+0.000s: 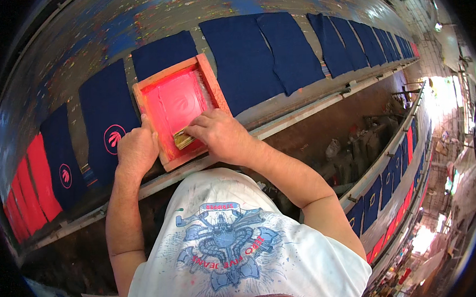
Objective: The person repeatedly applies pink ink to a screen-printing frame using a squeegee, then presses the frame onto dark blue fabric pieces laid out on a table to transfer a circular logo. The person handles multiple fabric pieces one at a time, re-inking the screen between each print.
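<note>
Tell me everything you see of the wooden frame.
The wooden frame is rectangular, stained red, its red-inked sheet showing a faint emblem. It lies askew over navy fabric at the near edge of the table. The left hand holds its left bar; the right hand holds a yellowish tool inside it.

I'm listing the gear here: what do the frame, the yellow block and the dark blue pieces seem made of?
Frame: likely wood, matt, going by its thick, stained bars.
Yellow block: streaky, perhaps wood or plastic; the right hand hides part.
Dark blue pieces: matt cloth, judging by soft, wavy edges.
</note>
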Tool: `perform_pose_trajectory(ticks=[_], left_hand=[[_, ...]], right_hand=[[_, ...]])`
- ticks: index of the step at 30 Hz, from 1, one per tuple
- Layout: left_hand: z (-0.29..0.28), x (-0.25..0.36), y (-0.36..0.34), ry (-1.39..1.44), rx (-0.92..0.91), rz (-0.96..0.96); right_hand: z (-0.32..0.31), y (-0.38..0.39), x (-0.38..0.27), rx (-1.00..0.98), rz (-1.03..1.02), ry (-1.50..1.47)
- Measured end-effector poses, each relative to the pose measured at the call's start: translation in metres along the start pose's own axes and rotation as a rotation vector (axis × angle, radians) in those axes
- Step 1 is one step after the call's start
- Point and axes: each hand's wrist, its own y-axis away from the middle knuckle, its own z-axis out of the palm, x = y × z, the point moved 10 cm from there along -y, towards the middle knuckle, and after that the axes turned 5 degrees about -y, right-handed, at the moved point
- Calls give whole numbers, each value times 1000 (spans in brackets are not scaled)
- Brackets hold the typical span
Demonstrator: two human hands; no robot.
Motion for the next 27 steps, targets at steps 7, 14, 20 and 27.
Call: perform_pose_trajectory(ticks=[7,14,20,27], left_hand=[[7,3,-9,-77,67,95],[-3,7,-6,-59,118,89],[-1,10,-8,-104,49,45],[-1,9,-1,-32,130,-130]], right_hand=[[11,30,-20,87,-23,59],[13,-37,29,132,-77,109],[-2,-112,66,114,-96,214],[16,-44,29,-67,-263,206]])
